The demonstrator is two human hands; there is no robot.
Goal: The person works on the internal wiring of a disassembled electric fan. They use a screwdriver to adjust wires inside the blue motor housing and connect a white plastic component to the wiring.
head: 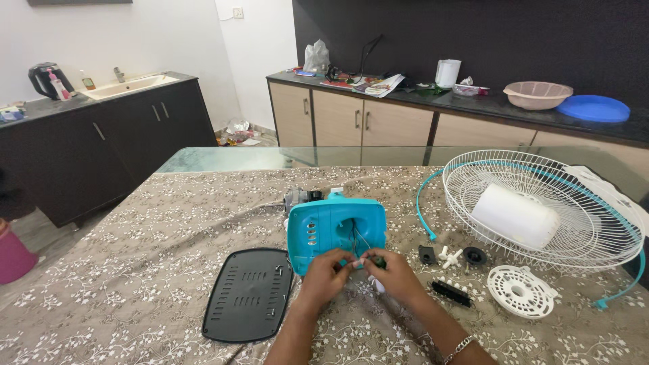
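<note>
The wide bench [135, 223], draped in a grey-brown cloth with a white floral print, fills the near half of the scene; its far strip shows bare glass. At the right lies a large round white wire fan guard [541, 203] with a turquoise rim, its right edge cut off by the frame, and a white cylindrical cover [515, 216] rests inside it. Near the middle stands the turquoise plastic fan housing [336, 230], open side facing the person, with thin wires showing in its opening; a grey motor part [301, 197] pokes out behind it, mostly hidden. Left of the housing lies a flat black slotted plastic panel [248, 294]. To the near right sits a small round white vented disc [520, 290]. Between it and the housing lie small black and white plastic fittings [449, 257], too small to tell apart.

The left hand [324, 274] and right hand [392, 274] meet at the housing's lower edge. The fingertips of both pinch together around something small and dark with a green tip; what it is cannot be made out. A silver chain bracelet [460, 348] circles the right wrist.
</note>
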